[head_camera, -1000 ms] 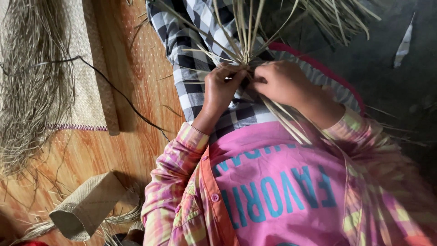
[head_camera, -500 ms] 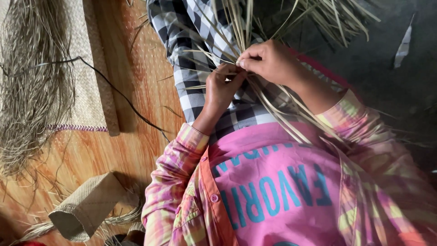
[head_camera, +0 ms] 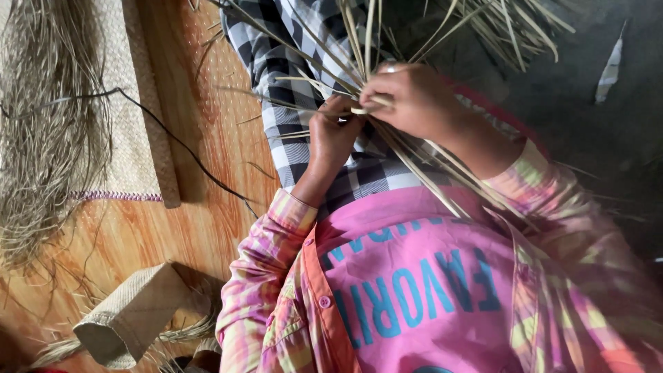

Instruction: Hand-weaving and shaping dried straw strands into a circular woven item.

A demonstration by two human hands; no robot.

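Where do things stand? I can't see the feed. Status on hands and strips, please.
Left hand pinching the pale strips over the lap. Right hand closed on the same strips. Loose fibre pile on the floor, clear of both.

Loose heap of dry fibre (head_camera: pixel 41 131) at far left, lying over a pale woven mat (head_camera: pixel 128 138). Thin dark cord (head_camera: pixel 186 148) runs across mat onto the orange wood-pattern floor (head_camera: pixel 152 235). Small woven pouch (head_camera: pixel 131 318) lies lower left, near stray strands.

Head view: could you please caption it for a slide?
Both hands, left and right, pinch dried palm-leaf strips over a checked lap.
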